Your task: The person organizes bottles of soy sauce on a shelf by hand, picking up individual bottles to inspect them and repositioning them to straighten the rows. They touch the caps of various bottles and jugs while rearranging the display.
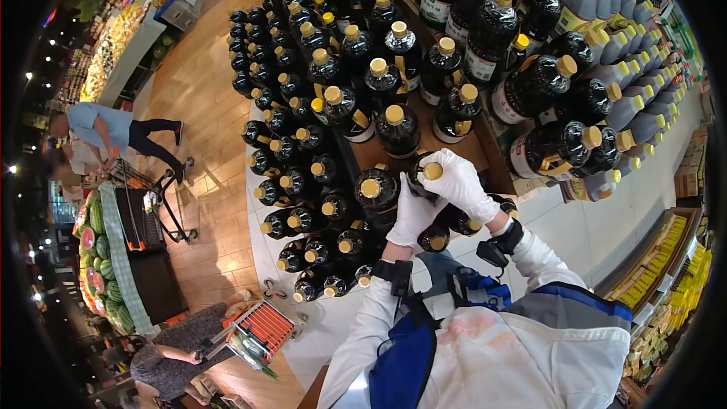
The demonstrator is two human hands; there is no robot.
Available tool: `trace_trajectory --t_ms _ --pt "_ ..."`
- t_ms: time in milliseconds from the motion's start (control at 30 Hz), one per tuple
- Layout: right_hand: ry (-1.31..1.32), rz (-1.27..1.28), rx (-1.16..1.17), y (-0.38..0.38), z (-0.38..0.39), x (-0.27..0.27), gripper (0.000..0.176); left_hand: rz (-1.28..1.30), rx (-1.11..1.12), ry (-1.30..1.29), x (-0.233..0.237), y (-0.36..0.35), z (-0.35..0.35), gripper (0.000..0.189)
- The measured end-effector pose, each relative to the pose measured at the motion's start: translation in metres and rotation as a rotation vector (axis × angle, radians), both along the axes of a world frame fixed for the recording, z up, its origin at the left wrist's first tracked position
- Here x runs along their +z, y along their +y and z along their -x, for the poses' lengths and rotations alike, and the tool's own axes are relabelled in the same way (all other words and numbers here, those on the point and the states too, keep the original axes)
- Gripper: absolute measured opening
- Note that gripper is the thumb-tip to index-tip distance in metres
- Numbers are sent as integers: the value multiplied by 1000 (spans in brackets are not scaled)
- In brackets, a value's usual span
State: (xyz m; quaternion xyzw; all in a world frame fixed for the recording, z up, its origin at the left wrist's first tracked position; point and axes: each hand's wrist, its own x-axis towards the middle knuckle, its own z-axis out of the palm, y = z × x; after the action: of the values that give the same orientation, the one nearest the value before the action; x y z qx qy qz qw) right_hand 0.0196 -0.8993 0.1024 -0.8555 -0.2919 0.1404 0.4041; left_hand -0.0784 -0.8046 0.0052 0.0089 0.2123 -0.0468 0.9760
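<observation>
Both my hands wear white gloves and are around one dark bottle with a gold cap (pixel 432 172), at the near edge of the bottle display. My right hand (pixel 463 188) grips it at the neck and shoulder, fingers curled next to the cap. Along its lower left side lies my left hand (pixel 415 216), holding the body; part of those fingers is hidden. Just left of it stands another dark bottle (pixel 378 191), very near my left fingers. Beyond my hands a similar bottle (pixel 398 132) stands upright on a brown cardboard surface (pixel 379 160).
Many dark bottles (pixel 299 220) stand in rows to the left. Grey-purple jugs (pixel 625 110) fill the right. A shopper with a cart (pixel 155 204) walks at left, near watermelons (pixel 106 288). Another person stands by an orange basket cart (pixel 261 329). Yellow-packaged goods (pixel 651 261) line the right shelf.
</observation>
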Motion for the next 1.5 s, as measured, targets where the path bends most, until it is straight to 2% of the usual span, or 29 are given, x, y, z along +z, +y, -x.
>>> trace_trajectory --t_ms 33,67,100,200,267,333,400,467,500,600,633,667,733,800,867,900,933,1000,1033,1067,1100,1167,1267,1333,1500 --pt "3 -1 -6 3 -4 0 29 607 131 -90 -24 3 1 63" --pt "18 12 9 5 -8 2 29 1218 170 -104 -50 6 3 63" --pt "40 27 22 9 -12 4 29 1236 187 -51 -46 11 0 63" --pt "75 71 103 6 -18 7 36 865 112 89 -40 13 0 65" --pt "65 79 179 -1 -23 12 42 170 -23 220 6 9 -9 67" --pt "7 69 202 -7 -27 15 46 892 96 121 -36 5 5 75" --pt "27 96 202 -11 -29 23 49 798 6 134 -38 0 16 80" --pt "125 159 176 -15 -33 41 50 -125 -270 248 11 -1 21 83" --pt "31 125 157 -17 -35 34 45 -373 -358 177 19 0 31 78" --pt "-127 118 152 -9 -50 30 39 -664 -594 51 73 14 55 68" --pt "-265 -12 188 -4 -54 27 35 -683 -557 -8 86 18 65 64" --pt "-247 33 219 0 -57 29 39 -703 -518 -116 93 27 74 58" --pt "-396 56 239 20 -62 34 45 -835 -382 -195 113 45 86 53" --pt "-425 108 273 42 -64 45 51 -917 -263 -90 125 64 89 50" --pt "-449 178 270 64 -68 41 55 -1047 -144 -42 117 86 93 46" --pt "-465 210 281 73 -69 34 56 -1082 24 -61 113 93 93 40" --pt "-475 243 292 82 -67 28 56 -1089 116 43 110 98 91 28" --pt "-512 213 269 94 -65 20 52 -1999 163 220 115 97 84 33" --pt "-500 252 263 98 -66 18 49 -2117 85 265 113 99 83 54" --pt "-482 293 258 101 -69 17 46 -2221 48 219 104 104 79 60" --pt "-457 273 257 103 -72 14 38 -2255 24 186 96 105 75 61" --pt "-395 275 251 105 -73 13 35 -2238 8 153 78 105 70 60" --pt "-318 309 177 107 -66 18 32 -2409 239 37 61 108 56 57" --pt "-212 290 110 111 -58 25 29 -2210 230 10 47 101 45 45" --pt "-204 306 110 121 -46 29 28 -2225 316 -37 39 99 49 40"
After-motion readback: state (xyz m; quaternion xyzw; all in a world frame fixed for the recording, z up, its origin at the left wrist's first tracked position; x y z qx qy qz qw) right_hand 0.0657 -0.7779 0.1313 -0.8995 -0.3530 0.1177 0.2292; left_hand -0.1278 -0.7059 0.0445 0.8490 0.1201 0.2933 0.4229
